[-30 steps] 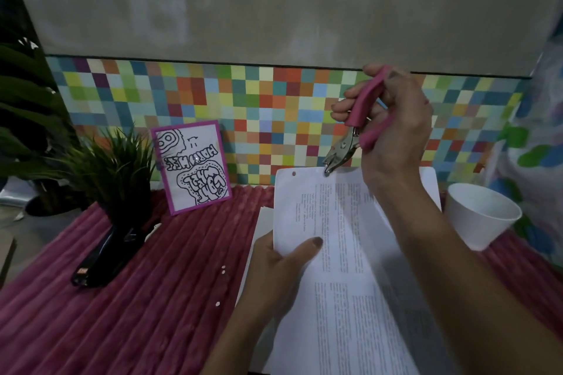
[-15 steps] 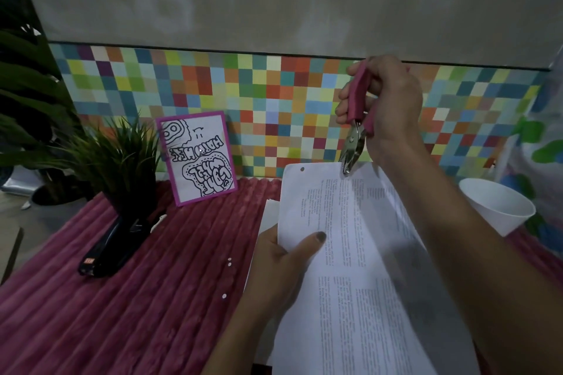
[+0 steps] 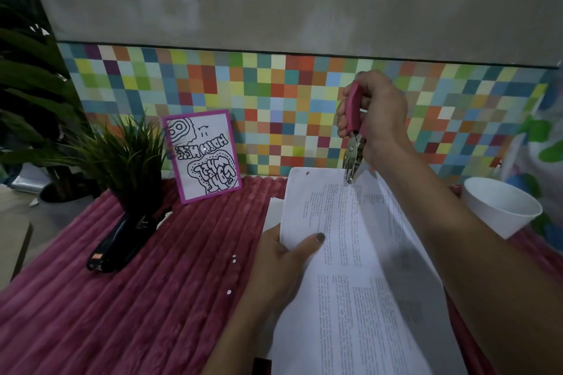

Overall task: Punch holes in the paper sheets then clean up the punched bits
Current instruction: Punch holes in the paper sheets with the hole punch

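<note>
hands at work over a pink ribbed cloth [image 3: 122,313]: we see the left hand [image 3: 283,265] pinching the paper sheets [image 3: 350,268] at their left edge, thumb on top, holding them tilted up so the far edge meets the tool. the right hand [image 3: 380,119] is wrapped round the pink handles of the hole punch [image 3: 353,146], its metal nose set on that far edge, to the right of 1 finished hole [image 3: 307,173]. we judge a 2nd hole is in hand. 3 punched bits [image 3: 234,261] lie on the cloth; the white cup [image 3: 502,210] nearby may be meant for them. whether the jaws have bitten through we cannot tell, and the sheets' near end runs out of frame.
</note>
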`<action>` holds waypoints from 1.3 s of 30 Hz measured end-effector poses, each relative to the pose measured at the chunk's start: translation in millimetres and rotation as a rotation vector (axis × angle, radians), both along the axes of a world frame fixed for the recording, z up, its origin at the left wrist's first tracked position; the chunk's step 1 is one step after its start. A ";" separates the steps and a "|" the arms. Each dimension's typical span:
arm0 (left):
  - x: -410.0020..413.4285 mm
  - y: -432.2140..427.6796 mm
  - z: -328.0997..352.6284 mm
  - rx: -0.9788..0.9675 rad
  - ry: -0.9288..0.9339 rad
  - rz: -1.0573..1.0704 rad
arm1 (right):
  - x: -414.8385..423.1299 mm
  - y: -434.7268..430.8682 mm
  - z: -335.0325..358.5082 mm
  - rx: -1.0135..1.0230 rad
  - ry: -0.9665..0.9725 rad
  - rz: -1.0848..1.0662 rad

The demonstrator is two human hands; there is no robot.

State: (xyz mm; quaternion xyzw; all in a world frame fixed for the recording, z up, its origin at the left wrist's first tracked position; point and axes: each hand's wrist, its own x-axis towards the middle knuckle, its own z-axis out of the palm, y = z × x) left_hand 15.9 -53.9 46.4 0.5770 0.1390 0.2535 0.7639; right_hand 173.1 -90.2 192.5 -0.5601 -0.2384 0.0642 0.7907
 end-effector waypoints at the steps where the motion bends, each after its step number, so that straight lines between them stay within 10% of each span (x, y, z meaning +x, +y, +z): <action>1: 0.4 0.6 -0.8 -0.001 -0.001 0.000 | 0.1 0.6 -0.2 0.001 0.004 0.002; 29: 3.3 6.6 -9.7 -0.025 0.110 0.047 | 17.7 -15.7 -21.6 -0.056 0.181 0.185; 39: 2.2 16.8 -10.9 -0.153 0.207 0.155 | 16.0 -26.5 -41.8 0.274 0.121 0.565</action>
